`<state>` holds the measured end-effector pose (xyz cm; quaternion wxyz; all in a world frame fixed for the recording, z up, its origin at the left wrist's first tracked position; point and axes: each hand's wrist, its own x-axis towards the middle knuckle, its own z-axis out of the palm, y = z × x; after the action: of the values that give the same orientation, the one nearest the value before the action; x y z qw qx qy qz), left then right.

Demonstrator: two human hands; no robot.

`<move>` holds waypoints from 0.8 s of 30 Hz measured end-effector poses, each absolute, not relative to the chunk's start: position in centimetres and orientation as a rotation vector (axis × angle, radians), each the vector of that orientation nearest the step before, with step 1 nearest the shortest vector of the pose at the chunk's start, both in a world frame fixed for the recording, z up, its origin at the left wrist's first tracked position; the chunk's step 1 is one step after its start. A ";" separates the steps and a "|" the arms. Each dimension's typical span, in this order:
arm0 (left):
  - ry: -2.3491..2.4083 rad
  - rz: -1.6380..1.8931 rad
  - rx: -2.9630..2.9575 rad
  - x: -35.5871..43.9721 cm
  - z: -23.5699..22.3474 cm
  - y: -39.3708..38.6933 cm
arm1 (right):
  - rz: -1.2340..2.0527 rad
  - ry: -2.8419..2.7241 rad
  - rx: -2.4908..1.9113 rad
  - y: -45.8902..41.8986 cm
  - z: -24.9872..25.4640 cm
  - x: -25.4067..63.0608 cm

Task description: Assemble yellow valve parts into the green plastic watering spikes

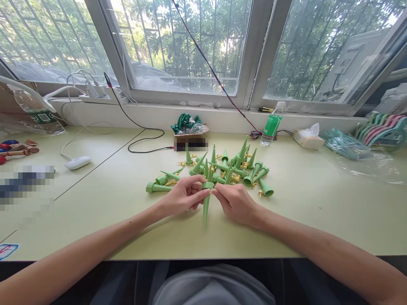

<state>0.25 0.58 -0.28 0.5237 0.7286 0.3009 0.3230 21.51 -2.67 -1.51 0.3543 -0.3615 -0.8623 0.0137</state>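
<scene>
My left hand [182, 195] pinches a green plastic watering spike [206, 207] by its wide ribbed collar, with the long point toward me. Closed in a pinch, my right hand [237, 204] has its fingertips at the right side of that collar. Whatever is between those fingertips is hidden or too small to make out. Just beyond both hands lies a loose heap of similar green spikes [266, 188], some standing on their collars and others on their sides. Small yellow nozzle-like pieces [260, 193] are scattered among them.
Behind the heap stands an open box with green crumpled plastic [186, 123]. A water bottle [272, 125], a tissue box [308, 139] and colored hangers [381, 131] are at the right. A white mouse [78, 162] and wooden toys [19, 149] lie left; a black cable [129, 146] crosses the table.
</scene>
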 end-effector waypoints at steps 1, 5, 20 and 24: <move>0.716 0.783 1.756 0.2 -0.3 0.6 | 0.045 -2.219 -0.947 -2.7 -1.5 21.5; 0.713 0.796 1.813 0.2 -0.4 0.5 | 0.079 -2.203 -0.984 -2.6 -1.6 21.3; 0.740 0.747 1.504 0.4 1.4 0.8 | -0.056 -2.069 -0.872 -2.3 -1.9 21.4; 0.709 0.691 1.395 0.2 1.2 1.2 | -0.206 -2.089 -0.811 -2.3 -1.6 21.4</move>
<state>0.18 1.17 1.20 0.6560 0.6156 0.3128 0.3048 21.41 -2.31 -1.60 0.4309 -0.3253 -0.8376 -0.0828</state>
